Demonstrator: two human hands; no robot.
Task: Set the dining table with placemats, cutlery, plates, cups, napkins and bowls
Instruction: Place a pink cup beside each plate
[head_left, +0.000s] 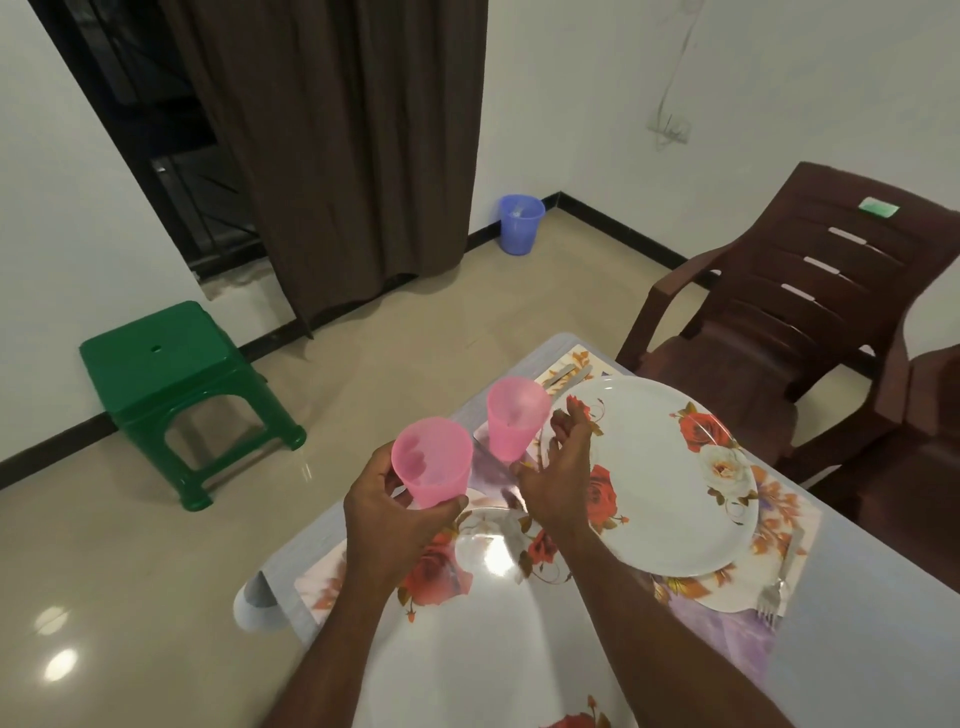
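My left hand (395, 514) grips a pink plastic cup (432, 461) and holds it upright above the table's left edge. A second pink cup (517, 418) stands on the table between two floral plates. My right hand (558, 467) is beside this cup with straight fingers spread, its thumb close to the cup's base. The far plate (670, 478) lies on a floral placemat (789, 512), and a fork (776, 587) lies at that plate's near right side. Under my forearms is the near plate (488, 639). More cutlery (566, 375) lies at the placemat's far end.
The grey table (872, 623) runs from the centre to the lower right. A brown plastic chair (789, 322) stands at its far right side. On the floor are a green stool (171, 374) at the left and a blue bin (521, 223) by the wall.
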